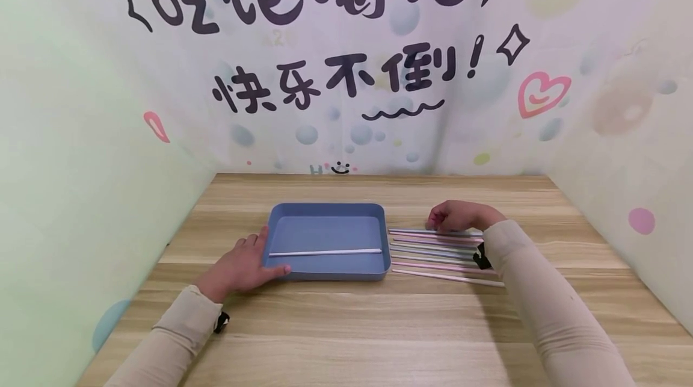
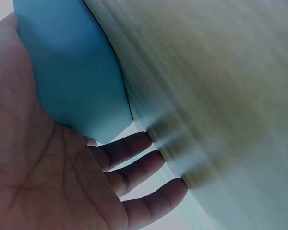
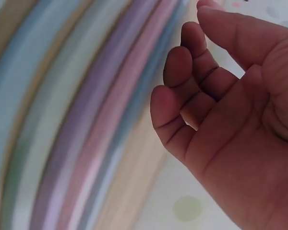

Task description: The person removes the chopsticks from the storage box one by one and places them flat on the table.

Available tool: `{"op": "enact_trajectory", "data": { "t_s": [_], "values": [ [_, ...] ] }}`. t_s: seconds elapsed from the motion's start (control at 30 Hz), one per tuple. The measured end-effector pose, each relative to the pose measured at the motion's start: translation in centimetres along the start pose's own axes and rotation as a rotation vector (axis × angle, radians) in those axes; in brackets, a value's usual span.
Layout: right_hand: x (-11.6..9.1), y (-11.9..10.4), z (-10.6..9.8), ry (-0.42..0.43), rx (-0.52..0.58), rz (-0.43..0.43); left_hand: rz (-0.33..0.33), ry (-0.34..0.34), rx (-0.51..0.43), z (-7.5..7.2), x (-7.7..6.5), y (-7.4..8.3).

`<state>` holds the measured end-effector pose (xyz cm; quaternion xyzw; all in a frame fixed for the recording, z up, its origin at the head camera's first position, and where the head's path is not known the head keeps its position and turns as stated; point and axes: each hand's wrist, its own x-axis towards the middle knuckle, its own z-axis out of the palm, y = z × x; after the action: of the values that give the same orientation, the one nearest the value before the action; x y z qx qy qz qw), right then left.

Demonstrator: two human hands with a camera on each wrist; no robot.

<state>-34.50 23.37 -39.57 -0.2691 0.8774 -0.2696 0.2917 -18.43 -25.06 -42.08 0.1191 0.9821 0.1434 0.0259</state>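
My left hand [image 1: 240, 263] rests against the near left corner of a blue tray [image 1: 330, 275]. Its thumb lies over the front rim and the other fingers along the left wall; in the left wrist view, extended fingertips [image 2: 156, 155] touch the table. Inside the tray lies a pale chopstick [image 1: 325, 252], roughly parallel to its front edge. To the right of the tray, my right hand [image 1: 460, 216] hovers at the far side of a row of coloured chopsticks [image 1: 433, 253]. Its fingers [image 3: 177, 67] are loosely bent, with nothing seen between them.
Pink, blue, green, purple and whitish chopsticks lie side by side on the wooden table [image 1: 346, 327], partly hidden by my right forearm. A printed backdrop [image 1: 346, 134] stands behind the table, with pale walls at the left and right.
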Motion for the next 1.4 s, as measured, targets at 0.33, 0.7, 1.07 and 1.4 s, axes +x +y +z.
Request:
{"op": "enact_trajectory", "data": {
  "t_s": [0.33,0.7,1.07,1.4],
  "values": [
    [1.3,-4.4,0.1,0.026,-0.058,-0.064,-0.004,-0.001,0.002,0.1,0.1,-0.2],
    [3.1,-9.4,1.2,0.017,-0.057,-0.203,0.002,0.004,0.012,0.4,0.2,-0.4],
    [5.7,-13.6,3.2,-0.042,-0.081,-0.246,-0.012,-0.019,0.01,0.2,0.2,-0.2],
    [7.7,-15.9,5.3,-0.086,-0.131,-0.258,-0.016,-0.025,0.011,0.2,0.3,-0.1]
  ]
}}
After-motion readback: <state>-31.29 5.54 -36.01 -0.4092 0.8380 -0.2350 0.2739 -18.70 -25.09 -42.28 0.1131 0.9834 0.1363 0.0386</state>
